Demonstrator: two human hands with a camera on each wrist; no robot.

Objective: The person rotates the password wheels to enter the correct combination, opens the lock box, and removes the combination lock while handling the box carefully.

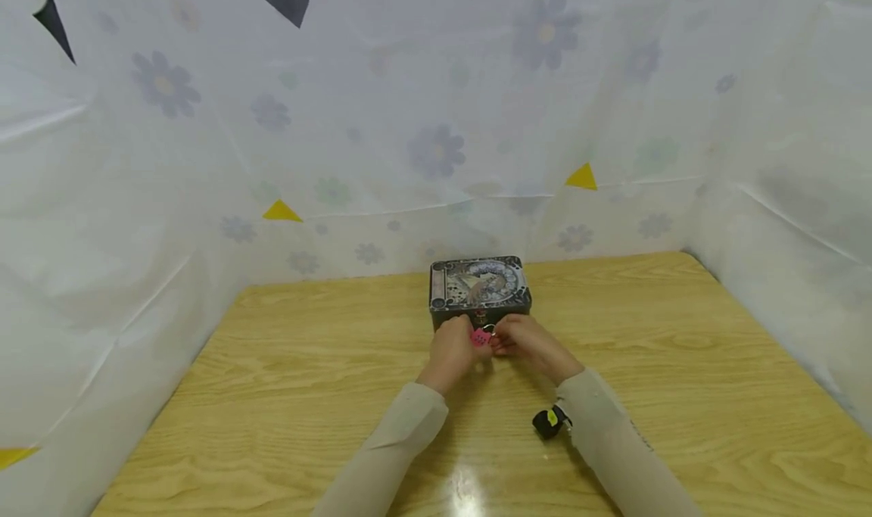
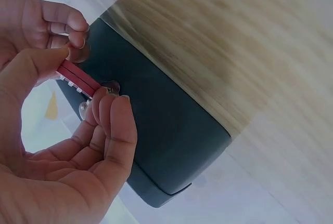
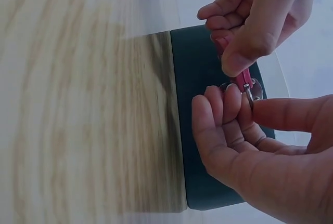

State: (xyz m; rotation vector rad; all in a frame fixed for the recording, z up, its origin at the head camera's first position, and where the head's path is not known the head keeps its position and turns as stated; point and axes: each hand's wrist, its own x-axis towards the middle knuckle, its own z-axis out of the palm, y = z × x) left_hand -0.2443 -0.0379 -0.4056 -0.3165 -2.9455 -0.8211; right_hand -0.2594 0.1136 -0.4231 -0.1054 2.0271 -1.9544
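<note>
A tin box (image 1: 470, 322) with a pictured lid sits toward the back of the table, its lid down and a metal clasp (image 2: 111, 86) on its dark front. Just before the clasp is a small pink-red padlock (image 1: 480, 338) with a row of white dials along one edge. My left hand (image 1: 451, 350) pinches the padlock body between thumb and fingers. From the other side my right hand (image 1: 534, 343) pinches the metal shackle (image 3: 249, 96) with thumb and fingertips. Whether the shackle passes through the clasp cannot be told; fingers cover part of it.
The wood-grain table (image 1: 306, 381) stretches out to both sides of the box. White flowered sheeting (image 1: 381, 138) hangs close behind and along the sides. A small black device (image 1: 547, 423) with a yellow mark sits at the right cuff.
</note>
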